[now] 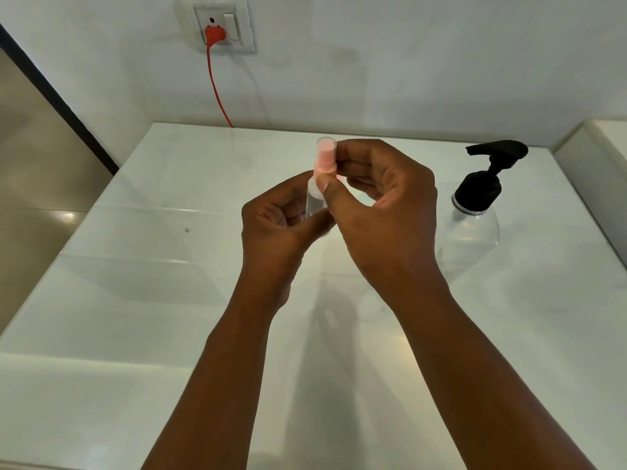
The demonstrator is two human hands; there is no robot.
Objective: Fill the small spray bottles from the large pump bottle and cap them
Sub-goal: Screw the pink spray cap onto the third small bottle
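Both our hands hold one small spray bottle [314, 201] upright above the white worktop [142, 300].
Our left hand [276, 222] grips its clear body; our right hand [380, 205] pinches the pink-topped clear cap [325, 157]. To the right stands the large pump bottle [475, 212], black pump head, well apart. On the wall behind, an orange plug [214, 33] sits in a socket.

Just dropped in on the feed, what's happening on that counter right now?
A person is holding a small spray bottle up over the white counter. The left hand grips the clear body while the right hand pinches the pink sprayer top, which sits on the bottle's neck under a clear cap. The large pump bottle with its black pump stands on the counter to the right, untouched. Whether the small bottle holds liquid is hard to tell.
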